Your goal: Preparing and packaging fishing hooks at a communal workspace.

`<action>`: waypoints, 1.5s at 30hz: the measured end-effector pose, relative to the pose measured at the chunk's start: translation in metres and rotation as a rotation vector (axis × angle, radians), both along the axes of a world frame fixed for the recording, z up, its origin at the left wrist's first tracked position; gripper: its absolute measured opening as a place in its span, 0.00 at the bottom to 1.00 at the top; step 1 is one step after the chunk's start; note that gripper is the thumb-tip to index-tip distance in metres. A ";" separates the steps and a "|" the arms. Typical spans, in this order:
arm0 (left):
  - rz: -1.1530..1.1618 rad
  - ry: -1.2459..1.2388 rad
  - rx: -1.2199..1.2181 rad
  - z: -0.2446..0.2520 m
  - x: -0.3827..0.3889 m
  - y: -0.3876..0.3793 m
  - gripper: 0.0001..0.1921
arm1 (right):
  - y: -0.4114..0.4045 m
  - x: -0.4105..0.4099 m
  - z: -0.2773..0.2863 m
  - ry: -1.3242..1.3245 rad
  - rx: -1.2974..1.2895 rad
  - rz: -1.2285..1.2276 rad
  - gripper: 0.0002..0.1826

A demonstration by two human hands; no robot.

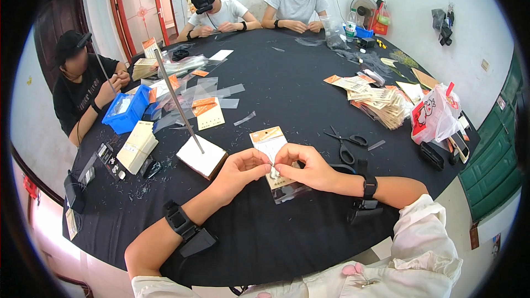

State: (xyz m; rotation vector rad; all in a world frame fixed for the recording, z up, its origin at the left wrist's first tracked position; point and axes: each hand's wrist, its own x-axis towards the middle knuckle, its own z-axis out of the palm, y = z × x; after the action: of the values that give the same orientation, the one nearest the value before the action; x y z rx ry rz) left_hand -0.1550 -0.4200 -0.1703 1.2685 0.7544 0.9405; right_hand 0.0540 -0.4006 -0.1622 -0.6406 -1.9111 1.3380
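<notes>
My left hand and my right hand meet at the fingertips in front of me. Thumb and forefinger of each pinch a small, thin item, too fine to identify. Beneath them on the black cloth lies a printed card in a clear plastic sleeve, partly covered by my fingers. Left of my left hand stands a white-topped block with an upright metal rod. Black-handled scissors lie spread beyond my right hand.
Printed cards are heaped at right, near a plastic bag. At left are a blue bin, a bundled card stack and clear sleeves. Several people sit around the black-clothed table. Fine clippings litter the cloth.
</notes>
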 end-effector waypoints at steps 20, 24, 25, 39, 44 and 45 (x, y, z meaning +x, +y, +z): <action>-0.006 -0.032 -0.007 0.000 0.000 0.001 0.04 | 0.000 0.000 0.000 0.003 0.027 -0.005 0.05; -0.010 -0.029 -0.008 0.000 0.000 0.001 0.04 | 0.000 0.000 0.000 0.012 0.057 0.006 0.04; -0.012 -0.030 -0.006 0.000 -0.001 0.001 0.04 | 0.000 0.000 0.000 0.008 0.056 0.008 0.04; -0.029 -0.027 0.007 0.000 -0.002 0.001 0.04 | 0.000 0.000 -0.002 0.001 0.093 0.009 0.03; -0.033 -0.032 -0.021 0.001 -0.002 0.001 0.05 | -0.001 0.000 0.000 -0.001 0.074 0.016 0.03; -0.035 -0.028 -0.019 0.001 -0.002 0.001 0.05 | -0.001 0.000 0.000 -0.006 0.073 0.016 0.03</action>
State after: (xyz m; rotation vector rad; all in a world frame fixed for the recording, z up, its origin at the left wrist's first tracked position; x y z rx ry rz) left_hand -0.1569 -0.4194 -0.1691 1.2457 0.7160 0.9184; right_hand 0.0544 -0.4019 -0.1621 -0.5947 -1.9637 1.2709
